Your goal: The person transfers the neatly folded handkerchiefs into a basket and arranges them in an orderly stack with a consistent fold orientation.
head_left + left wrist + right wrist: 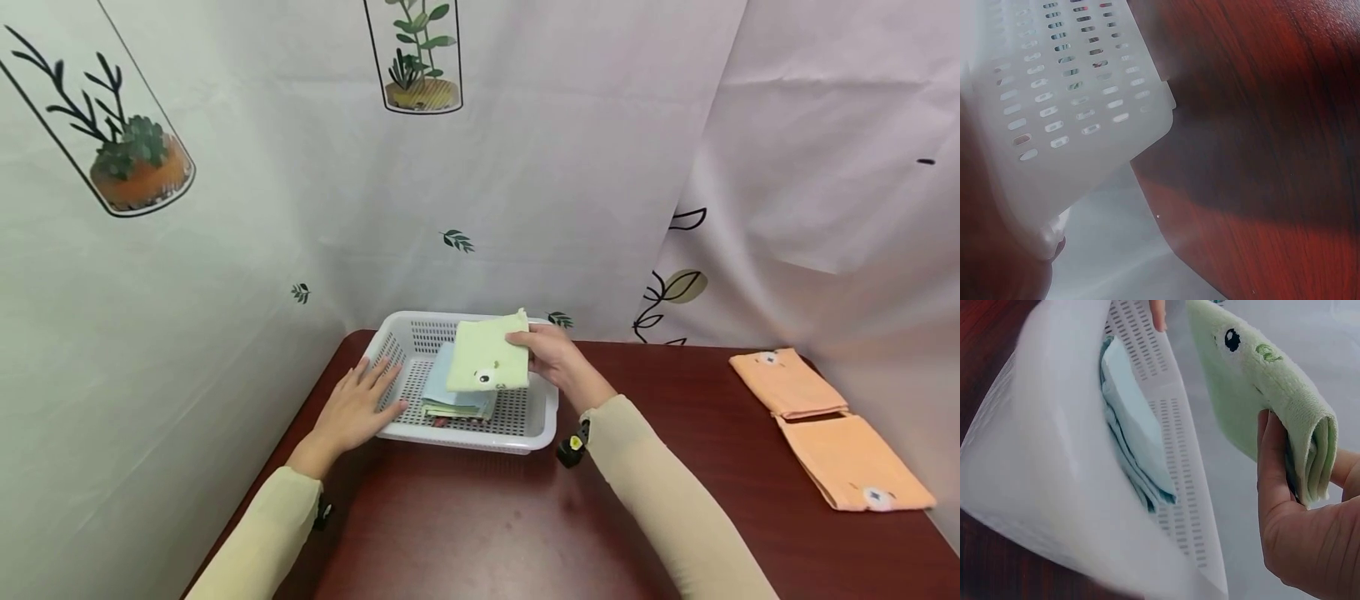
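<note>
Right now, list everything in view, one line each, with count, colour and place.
folded green towel: 1, pale green, held above the basket
basket: 1, white, perforated, far left of the table
folded cloths: a small stack, light blue on top, inside the basket
orange towels: 2, folded, right side of the table
table: 1, dark red
left hand: flat on the basket's left rim
right hand: grip on the green towel

We see a dark red wooden table [480, 517]. At its eleven o'clock sits a white perforated basket [536, 417], directly on the wood. At three o'clock two folded orange towels [821, 425] lie flat, touching each other, near the right edge.
</note>
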### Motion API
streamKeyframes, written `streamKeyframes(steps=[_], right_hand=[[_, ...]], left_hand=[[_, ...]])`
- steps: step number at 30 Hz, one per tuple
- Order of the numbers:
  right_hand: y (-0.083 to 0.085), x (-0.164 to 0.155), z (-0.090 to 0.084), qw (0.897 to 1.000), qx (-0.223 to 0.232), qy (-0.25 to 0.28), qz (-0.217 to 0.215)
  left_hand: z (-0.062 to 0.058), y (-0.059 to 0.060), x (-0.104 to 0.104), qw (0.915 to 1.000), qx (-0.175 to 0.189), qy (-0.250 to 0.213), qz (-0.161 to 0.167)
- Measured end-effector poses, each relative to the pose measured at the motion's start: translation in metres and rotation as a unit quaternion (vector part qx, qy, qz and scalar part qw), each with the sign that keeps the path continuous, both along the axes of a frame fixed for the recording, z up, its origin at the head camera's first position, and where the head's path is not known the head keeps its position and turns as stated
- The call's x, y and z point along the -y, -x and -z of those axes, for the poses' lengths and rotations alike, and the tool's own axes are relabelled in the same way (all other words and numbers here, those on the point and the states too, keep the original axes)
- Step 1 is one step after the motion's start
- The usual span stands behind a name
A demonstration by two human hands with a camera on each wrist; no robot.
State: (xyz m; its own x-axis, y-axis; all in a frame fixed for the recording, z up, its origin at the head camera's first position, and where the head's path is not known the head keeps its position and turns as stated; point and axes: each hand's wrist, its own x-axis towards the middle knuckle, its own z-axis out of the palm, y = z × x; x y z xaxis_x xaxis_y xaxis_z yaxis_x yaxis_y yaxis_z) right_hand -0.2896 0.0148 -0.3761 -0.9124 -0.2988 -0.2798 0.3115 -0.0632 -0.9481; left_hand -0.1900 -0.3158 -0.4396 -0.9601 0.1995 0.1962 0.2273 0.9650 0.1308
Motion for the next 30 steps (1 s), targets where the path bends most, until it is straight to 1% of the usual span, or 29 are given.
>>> streamKeyframes(steps=[9,13,20,26,30], right_hand=[[0.004,0.021,0.000,1.000,0.020,0.014,-0.001],[0.006,0.029,-0.001,0.999,0.033,0.018,-0.002],[0.009,0.041,-0.001,0.999,0.047,0.017,-0.004],[0.012,0.049,0.002,0.998,0.056,0.032,-0.004],[0.014,0.052,0.004,0.998,0.051,0.022,0.001]], left_hand=[[0.000,0.000,0.001,0.9999,-0.011,-0.004,0.003],[0.000,0.000,0.001,0.9999,-0.009,-0.003,0.002],[0.001,0.002,0.002,1.0000,0.008,-0.001,-0.004],[0.001,0.001,0.002,1.0000,-0.002,-0.001,0.001],[0.001,0.002,0.002,1.0000,0.002,0.002,0.000]])
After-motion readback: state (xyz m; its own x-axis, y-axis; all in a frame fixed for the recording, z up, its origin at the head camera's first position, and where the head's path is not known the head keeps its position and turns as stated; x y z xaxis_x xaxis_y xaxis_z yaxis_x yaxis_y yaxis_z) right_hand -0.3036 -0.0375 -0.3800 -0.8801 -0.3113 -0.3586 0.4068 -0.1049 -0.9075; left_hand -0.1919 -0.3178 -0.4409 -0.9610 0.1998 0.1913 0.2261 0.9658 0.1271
